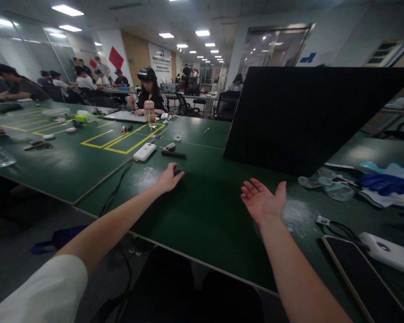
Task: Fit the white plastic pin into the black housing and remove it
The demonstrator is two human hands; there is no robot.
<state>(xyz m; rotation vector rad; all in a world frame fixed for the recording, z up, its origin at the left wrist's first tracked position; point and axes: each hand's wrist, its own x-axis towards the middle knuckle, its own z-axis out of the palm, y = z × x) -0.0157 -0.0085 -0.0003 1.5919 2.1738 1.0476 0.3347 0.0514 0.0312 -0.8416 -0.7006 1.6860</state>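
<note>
My left hand (169,178) rests on the green table (202,215) with its fingers curled over a small dark object (177,170); I cannot make out what that object is. My right hand (262,200) hovers palm up over the table to the right, fingers spread and holding nothing. A large black panel (299,112) leans just beyond my right hand.
A white power bank (144,151) with a cable and a black bar (173,154) lie beyond my left hand. At right are a phone (363,278), a white device (390,253), clear plastic lids (326,184) and blue cloth (384,181). Several people sit at the far tables.
</note>
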